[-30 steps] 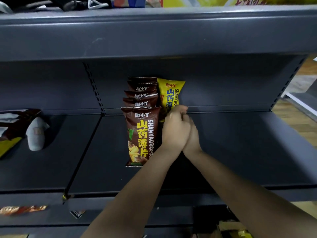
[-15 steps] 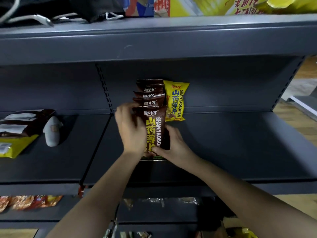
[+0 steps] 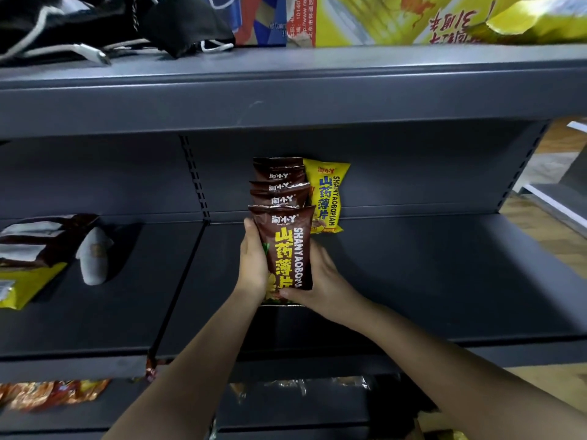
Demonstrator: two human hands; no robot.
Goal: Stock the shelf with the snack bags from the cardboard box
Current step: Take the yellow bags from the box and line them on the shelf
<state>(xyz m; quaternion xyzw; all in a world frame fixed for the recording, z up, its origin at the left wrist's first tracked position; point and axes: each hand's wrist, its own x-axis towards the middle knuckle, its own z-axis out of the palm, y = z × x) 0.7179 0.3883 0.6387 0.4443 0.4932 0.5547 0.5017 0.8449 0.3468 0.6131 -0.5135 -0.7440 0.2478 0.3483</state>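
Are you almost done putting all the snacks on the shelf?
Not yet. Done: a row of brown bags stands on the shelf, with one yellow bag beside it at the back. In hand: the left hand and right hand squeeze the front brown bag into line. Left: most of the shelf is bare, and the box is out of view, so I cannot tell how many remain.

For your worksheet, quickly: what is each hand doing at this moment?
Left hand: closed on the left edge of the front brown foil snack bag.
Right hand: closed on the same bag's lower right.
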